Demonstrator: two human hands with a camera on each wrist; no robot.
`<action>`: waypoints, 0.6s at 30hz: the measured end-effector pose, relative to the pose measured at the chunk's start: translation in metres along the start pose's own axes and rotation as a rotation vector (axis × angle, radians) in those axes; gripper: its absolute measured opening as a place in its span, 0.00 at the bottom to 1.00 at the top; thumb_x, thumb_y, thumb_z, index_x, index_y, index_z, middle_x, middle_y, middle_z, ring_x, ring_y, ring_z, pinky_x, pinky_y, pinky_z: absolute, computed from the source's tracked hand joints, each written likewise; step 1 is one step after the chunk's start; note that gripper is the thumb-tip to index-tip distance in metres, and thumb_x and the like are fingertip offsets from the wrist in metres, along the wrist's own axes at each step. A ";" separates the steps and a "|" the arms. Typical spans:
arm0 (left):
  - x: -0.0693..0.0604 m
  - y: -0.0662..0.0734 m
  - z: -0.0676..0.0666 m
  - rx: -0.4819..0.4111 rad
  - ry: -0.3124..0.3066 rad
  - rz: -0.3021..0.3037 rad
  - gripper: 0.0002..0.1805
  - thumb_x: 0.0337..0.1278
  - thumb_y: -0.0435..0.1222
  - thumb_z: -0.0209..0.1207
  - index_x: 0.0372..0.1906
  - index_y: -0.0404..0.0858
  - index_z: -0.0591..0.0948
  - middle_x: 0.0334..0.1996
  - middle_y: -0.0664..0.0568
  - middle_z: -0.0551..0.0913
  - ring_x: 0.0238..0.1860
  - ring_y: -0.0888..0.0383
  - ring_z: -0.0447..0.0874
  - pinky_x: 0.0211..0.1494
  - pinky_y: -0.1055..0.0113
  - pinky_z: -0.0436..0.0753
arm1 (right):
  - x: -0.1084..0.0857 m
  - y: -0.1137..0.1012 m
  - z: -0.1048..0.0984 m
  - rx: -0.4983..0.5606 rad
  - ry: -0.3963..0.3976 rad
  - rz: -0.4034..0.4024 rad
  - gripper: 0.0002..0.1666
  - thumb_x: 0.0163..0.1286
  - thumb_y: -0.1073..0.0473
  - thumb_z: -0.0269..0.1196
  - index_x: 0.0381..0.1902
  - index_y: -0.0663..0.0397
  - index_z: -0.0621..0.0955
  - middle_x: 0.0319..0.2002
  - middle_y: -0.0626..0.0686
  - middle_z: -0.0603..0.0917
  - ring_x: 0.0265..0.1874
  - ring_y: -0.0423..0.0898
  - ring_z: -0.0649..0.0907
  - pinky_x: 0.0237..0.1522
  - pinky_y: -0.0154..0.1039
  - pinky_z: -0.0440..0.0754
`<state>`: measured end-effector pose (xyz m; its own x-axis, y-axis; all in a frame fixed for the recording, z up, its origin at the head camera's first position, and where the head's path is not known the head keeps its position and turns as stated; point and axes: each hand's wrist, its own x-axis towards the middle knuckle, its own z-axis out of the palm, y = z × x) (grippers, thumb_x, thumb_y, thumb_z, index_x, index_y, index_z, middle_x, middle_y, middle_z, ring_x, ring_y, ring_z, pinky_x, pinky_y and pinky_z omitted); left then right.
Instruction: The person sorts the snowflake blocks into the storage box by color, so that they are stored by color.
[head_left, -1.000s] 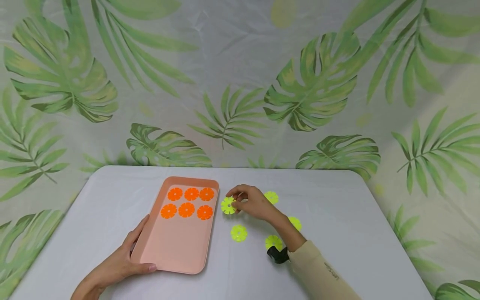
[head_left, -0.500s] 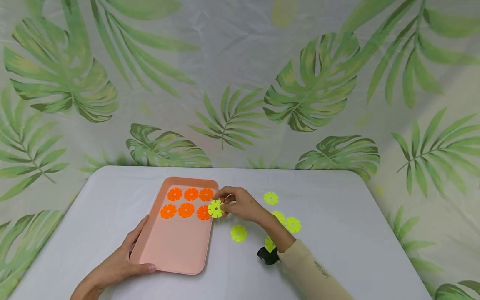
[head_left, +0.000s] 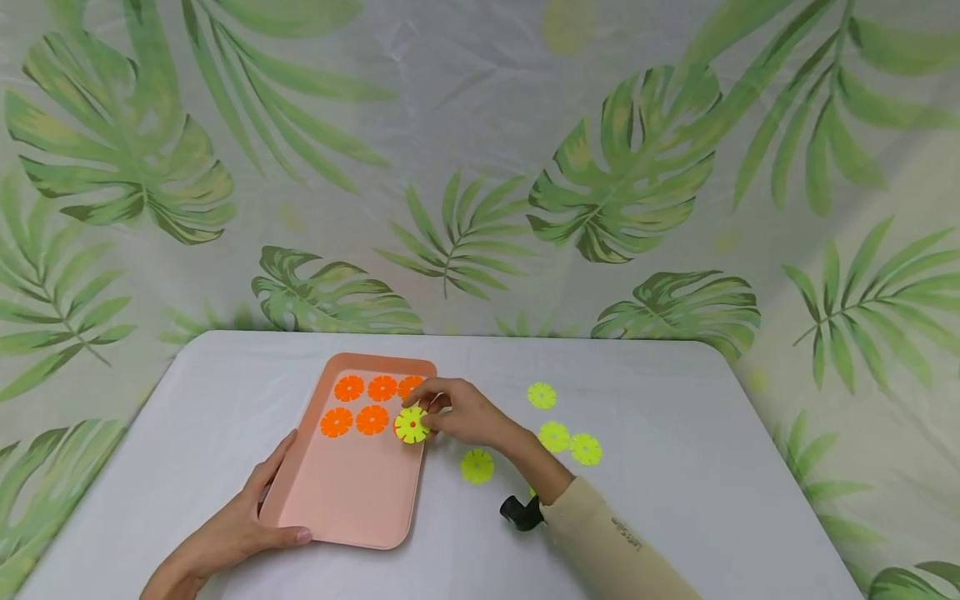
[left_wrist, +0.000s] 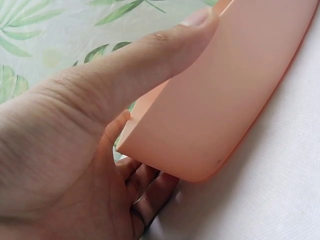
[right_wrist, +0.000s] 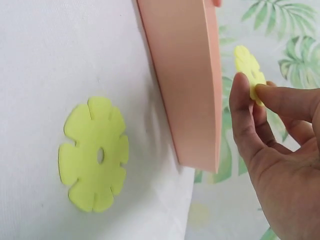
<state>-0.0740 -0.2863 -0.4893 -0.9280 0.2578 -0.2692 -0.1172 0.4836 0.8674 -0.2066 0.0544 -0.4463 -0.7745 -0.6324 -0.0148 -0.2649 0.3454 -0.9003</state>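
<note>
1. The right hand (head_left: pixel 471 412) pinches a yellow-green disc (head_left: pixel 408 427) between thumb and fingertips, the gap between them narrow.
2. This held disc is over the pink tray (head_left: pixel 341 492), toward the tray's 2 o'clock side; the right wrist view shows it raised above the rim.
3. Its round face turns toward the head camera; seen from the right wrist it is nearly edge-on, its long outline running from 11 to 5 o'clock. Orange shows through its centre hole.
4. The left hand (head_left: pixel 228 527) grips the tray's corner at 8 o'clock, thumb along the near rim, fingers around the side.
5. The tray's long axis runs from about half past twelve to half past six.
6. Orange discs (head_left: pixel 372 420) lie in two rows in its 12 o'clock half, the right fingers partly covering one.
7. On the white table (head_left: pixel 690 467), loose yellow-green discs (head_left: pixel 477 467) lie between 3 and 6 o'clock of the right hand, one mostly hidden by the wrist's black device (head_left: pixel 520 513).
8. A cream sleeve (head_left: pixel 611 542) extends toward 4 o'clock; a leaf-patterned backdrop (head_left: pixel 465 117) rises at 12.
</note>
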 end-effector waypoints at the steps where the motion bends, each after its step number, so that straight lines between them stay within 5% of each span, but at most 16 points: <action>1: 0.000 0.000 0.000 -0.002 0.000 -0.001 0.67 0.55 0.38 0.74 0.84 0.68 0.38 0.79 0.37 0.47 0.63 0.58 0.68 0.55 0.76 0.71 | 0.000 -0.001 0.002 -0.004 -0.002 0.004 0.17 0.70 0.73 0.64 0.53 0.54 0.87 0.45 0.55 0.82 0.40 0.45 0.82 0.45 0.51 0.88; 9: 0.000 0.001 0.001 -0.017 0.001 0.004 0.67 0.55 0.37 0.74 0.84 0.67 0.37 0.79 0.37 0.48 0.64 0.52 0.69 0.54 0.76 0.72 | 0.006 -0.004 0.017 -0.042 -0.012 -0.002 0.17 0.69 0.74 0.65 0.51 0.54 0.87 0.41 0.53 0.83 0.37 0.42 0.80 0.37 0.30 0.80; 13: 0.001 0.001 0.001 -0.001 0.004 0.007 0.67 0.55 0.38 0.74 0.84 0.67 0.37 0.78 0.36 0.48 0.67 0.49 0.65 0.55 0.76 0.71 | 0.010 -0.006 0.023 -0.061 -0.020 -0.013 0.15 0.69 0.74 0.65 0.50 0.55 0.87 0.41 0.55 0.83 0.37 0.43 0.79 0.36 0.28 0.79; 18: 0.001 0.000 0.001 0.007 0.007 0.005 0.66 0.55 0.38 0.74 0.84 0.67 0.37 0.79 0.37 0.48 0.65 0.57 0.66 0.55 0.76 0.71 | 0.013 -0.006 0.031 -0.091 -0.029 -0.011 0.16 0.69 0.74 0.64 0.49 0.53 0.88 0.42 0.51 0.84 0.37 0.39 0.79 0.41 0.27 0.81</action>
<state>-0.0743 -0.2851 -0.4895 -0.9311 0.2541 -0.2617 -0.1103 0.4878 0.8660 -0.1977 0.0229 -0.4544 -0.7549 -0.6555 -0.0189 -0.3252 0.3992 -0.8573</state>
